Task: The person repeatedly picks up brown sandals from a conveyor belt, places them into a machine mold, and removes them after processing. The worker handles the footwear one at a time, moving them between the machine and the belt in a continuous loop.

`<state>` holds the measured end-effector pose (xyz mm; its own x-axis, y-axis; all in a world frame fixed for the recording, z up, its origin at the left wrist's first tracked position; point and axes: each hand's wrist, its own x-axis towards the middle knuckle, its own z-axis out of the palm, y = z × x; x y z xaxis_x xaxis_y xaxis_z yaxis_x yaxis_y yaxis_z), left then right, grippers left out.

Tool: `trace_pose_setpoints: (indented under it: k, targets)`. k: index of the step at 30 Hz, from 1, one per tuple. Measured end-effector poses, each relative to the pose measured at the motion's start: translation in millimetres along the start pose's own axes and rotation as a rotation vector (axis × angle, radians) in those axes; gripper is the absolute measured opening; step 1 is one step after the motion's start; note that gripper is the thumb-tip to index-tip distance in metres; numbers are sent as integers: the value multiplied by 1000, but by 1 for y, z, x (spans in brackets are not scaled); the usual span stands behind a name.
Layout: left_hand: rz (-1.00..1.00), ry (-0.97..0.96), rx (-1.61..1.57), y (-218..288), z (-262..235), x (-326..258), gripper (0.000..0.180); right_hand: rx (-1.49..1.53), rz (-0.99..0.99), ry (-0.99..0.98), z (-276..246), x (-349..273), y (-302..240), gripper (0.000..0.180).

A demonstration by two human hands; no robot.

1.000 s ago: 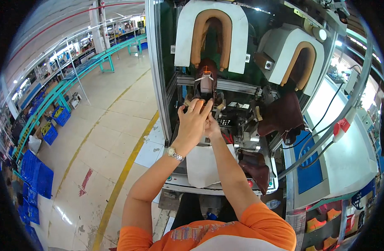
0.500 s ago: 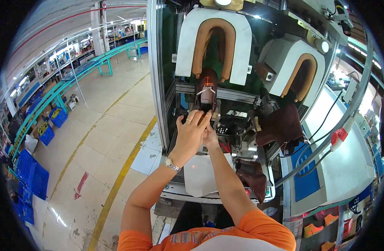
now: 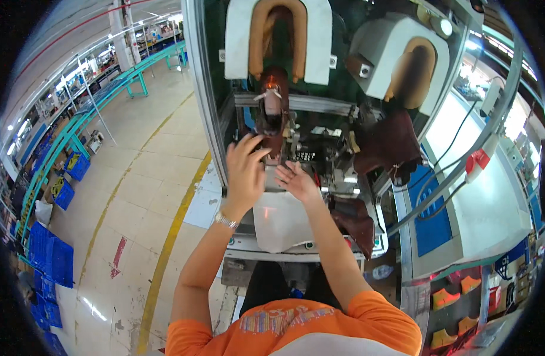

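Note:
A dark brown leather boot upper stands in the machine, below the left U-shaped tan pad, with a red light on it. My left hand is just below and left of the upper, its fingers spread and holding nothing. To its right, my right hand lies open with the palm partly turned up, near the machine's metal parts. Whether either hand touches the upper is hard to tell. A second brown boot upper sits at the right station.
Another brown leather piece lies at the machine's front right. A whitish sheet covers the front ledge. An upright metal frame post borders the left side. A grey hose crosses at right. Blue crates stand far left.
My hands were together at the upper's lower end; they have let go, moved apart and opened. The view has shifted. A dark blurred shape now fills the right pad's opening.

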<state>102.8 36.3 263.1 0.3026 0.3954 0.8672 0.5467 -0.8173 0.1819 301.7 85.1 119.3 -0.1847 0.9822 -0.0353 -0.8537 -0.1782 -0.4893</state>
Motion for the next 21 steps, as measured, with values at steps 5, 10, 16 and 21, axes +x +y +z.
trace_pose_setpoints:
  k: [5, 10, 16, 21]
  targets:
    - [-614, 36, 126, -69, -4, -203, 53, -834, -283, -94, 77, -204, -84, 19]
    - [-1539, -124, -445, -96, 31, -321, 66, -1478, -1213, 415, 147, -292, -167, 12]
    - [-1489, -2, -380, -126, 44, -344, 66, -2100, -1327, 336, 163, -249, -208, 28]
    - [-521, -17, -179, 65, 39, -157, 60, -2122, -1753, 484, 194, -287, -202, 24]
